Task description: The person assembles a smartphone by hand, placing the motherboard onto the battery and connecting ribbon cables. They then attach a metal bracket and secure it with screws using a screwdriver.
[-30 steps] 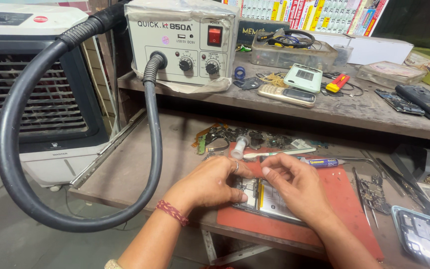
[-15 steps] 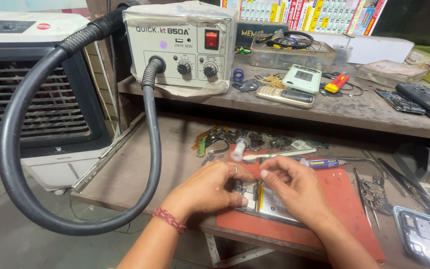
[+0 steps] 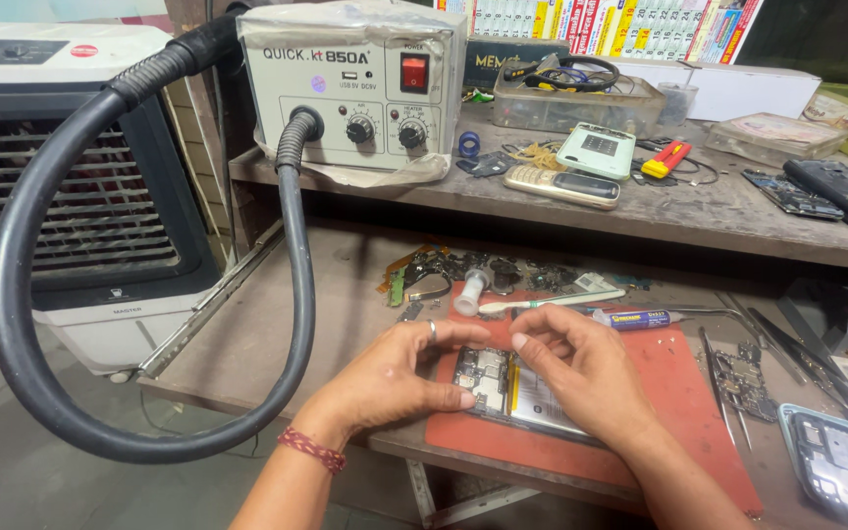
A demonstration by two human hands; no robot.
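**Opened phone on red mat, both hands at its upper end**

Item: opened phone [image 3: 514,388], back cover off, lying flat on a red work mat [image 3: 679,393] near the front edge of the lower bench [image 3: 277,324]. Its left part shows a dark circuit board with metal shields; its right part a pale battery with a yellow strip between.

Left hand [image 3: 395,378]: rests on the mat's left edge, ring on one finger, red thread band at the wrist. Fingers curled together, thumb tip touching the phone's left side; forefinger reaching over its top.

Right hand [image 3: 581,368]: lies over the phone's right part, fingers bent and close together, tips meeting the left forefinger above the board. Whether they pinch anything cannot be told.

Surface, left to right: white air cooler [image 3: 71,167] on the floor; thick black hose [image 3: 41,324] looping down from a grey hot-air station [image 3: 355,88] on the upper shelf; scattered small parts [image 3: 463,270], a white toothbrush [image 3: 552,302] and a small tube [image 3: 635,319] just behind the mat; tweezers [image 3: 787,344] and a loose board [image 3: 738,378] at the right; a second opened phone [image 3: 841,466] at the far right corner.

Edges: the phone sits close to the bench's front edge. Bare wood lies left of the mat; the right side is crowded with tools.
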